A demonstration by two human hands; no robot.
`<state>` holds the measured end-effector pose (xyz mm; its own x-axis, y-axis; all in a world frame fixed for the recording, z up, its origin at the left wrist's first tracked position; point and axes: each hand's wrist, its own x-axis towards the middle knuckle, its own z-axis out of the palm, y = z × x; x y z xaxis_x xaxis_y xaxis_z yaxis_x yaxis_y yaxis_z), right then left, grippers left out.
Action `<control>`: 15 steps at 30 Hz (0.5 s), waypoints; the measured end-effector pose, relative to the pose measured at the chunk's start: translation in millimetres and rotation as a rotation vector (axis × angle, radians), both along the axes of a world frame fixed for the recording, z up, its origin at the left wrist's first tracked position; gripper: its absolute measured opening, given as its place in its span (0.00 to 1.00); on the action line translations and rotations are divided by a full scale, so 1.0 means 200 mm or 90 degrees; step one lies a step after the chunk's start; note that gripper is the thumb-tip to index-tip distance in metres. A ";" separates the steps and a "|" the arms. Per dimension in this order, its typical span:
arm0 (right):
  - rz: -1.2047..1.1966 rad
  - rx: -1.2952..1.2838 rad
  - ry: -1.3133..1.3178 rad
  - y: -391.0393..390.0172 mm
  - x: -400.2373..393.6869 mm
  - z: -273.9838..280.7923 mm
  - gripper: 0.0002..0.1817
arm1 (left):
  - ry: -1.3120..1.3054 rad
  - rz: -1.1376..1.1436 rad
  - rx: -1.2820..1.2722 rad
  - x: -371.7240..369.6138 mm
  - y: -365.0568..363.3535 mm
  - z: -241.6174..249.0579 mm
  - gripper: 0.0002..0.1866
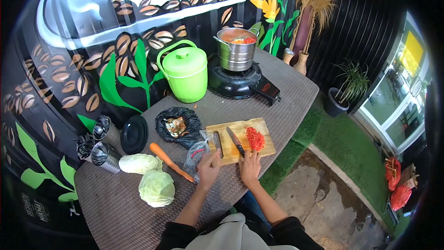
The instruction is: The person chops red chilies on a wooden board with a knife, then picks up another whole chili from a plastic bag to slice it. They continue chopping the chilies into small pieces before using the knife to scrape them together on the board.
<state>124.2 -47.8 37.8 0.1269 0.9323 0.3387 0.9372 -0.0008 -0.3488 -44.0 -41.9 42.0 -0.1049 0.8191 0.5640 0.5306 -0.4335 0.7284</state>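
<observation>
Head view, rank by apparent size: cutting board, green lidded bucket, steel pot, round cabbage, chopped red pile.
Cutting board and green lidded bucket: too close to rank
Steel pot
Round cabbage
Chopped red pile

Apparent size only; distances from the camera differ.

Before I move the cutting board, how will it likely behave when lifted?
Probably stiff: the cutting board looks like flat wood. The chopped red pile may spill on a tilt, being loose and near one end. The knife could slide too, lying on the smooth-looking surface.
</observation>
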 end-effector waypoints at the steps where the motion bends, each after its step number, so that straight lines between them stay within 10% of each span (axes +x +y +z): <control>1: -0.011 0.057 -0.020 -0.03 -0.02 0.03 0.19 | -0.015 0.111 0.052 -0.06 -0.01 0.00 0.12; 4: 0.091 0.117 0.046 -0.07 -0.12 0.08 0.21 | -0.306 0.098 -0.111 -0.23 0.04 0.05 0.12; 7: 0.239 0.130 0.109 -0.06 -0.28 0.09 0.18 | 0.052 0.072 -0.203 -0.41 0.09 -0.16 0.12; 9: 0.486 0.072 0.190 -0.04 -0.36 0.10 0.15 | 0.053 0.050 -0.294 -0.41 0.08 -0.21 0.13; 15: 0.531 -0.138 0.035 -0.04 -0.37 -0.06 0.13 | -0.021 0.092 -0.310 -0.38 0.07 -0.19 0.10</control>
<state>50.2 -55.7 26.4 -0.6167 0.7715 0.1566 0.6431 0.6084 -0.4650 -119.5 -28.4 3.8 -0.2483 0.9618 0.1154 0.5329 0.0362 0.8454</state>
